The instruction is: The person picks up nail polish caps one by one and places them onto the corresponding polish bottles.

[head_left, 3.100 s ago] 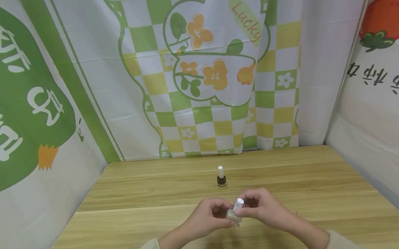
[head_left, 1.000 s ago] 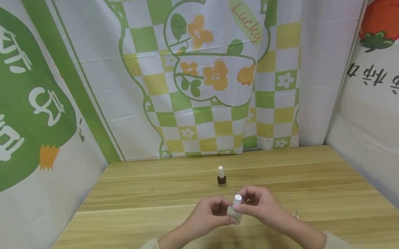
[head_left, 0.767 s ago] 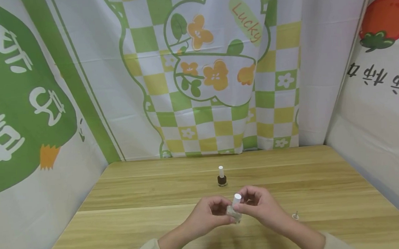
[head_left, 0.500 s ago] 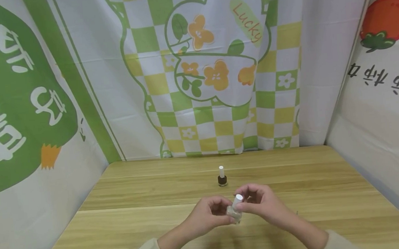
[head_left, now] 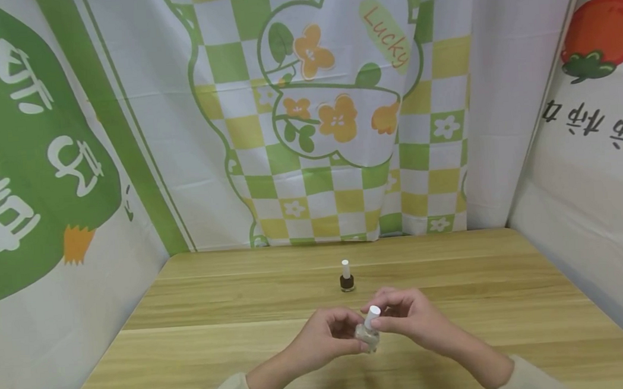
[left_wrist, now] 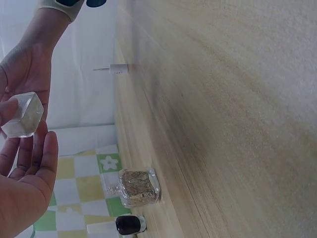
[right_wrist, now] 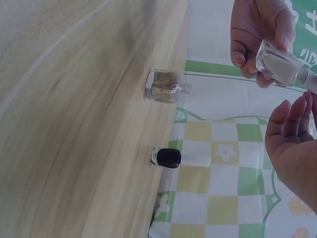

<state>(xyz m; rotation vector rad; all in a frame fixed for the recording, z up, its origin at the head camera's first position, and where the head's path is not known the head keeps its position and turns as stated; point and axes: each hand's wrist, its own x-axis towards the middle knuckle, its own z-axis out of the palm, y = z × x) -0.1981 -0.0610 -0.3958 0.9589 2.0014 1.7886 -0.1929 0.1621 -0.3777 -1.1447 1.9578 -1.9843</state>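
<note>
In the head view my left hand (head_left: 320, 340) holds a small clear nail polish bottle (head_left: 368, 335) with pale contents, raised over the table. Thumb and fingers of my right hand (head_left: 415, 318) pinch its white cap (head_left: 372, 316), which sits on the neck and leans right. A dark nail polish bottle (head_left: 346, 283) with a white cap stands upright farther back. Both wrist views show a glitter nail polish bottle (right_wrist: 166, 87) on the table with its neck bare; my hands hide it in the head view. A loose white cap (left_wrist: 119, 69) stands with its brush pointing up.
The wooden table (head_left: 216, 295) reaches back to a checked green and yellow curtain (head_left: 343, 192). Printed cloths hang along the left and right sides.
My right fingers shift round the white cap while my left hand keeps its hold on the bottle. The loose cap, seen beside my right forearm earlier, is now hidden in the head view.
</note>
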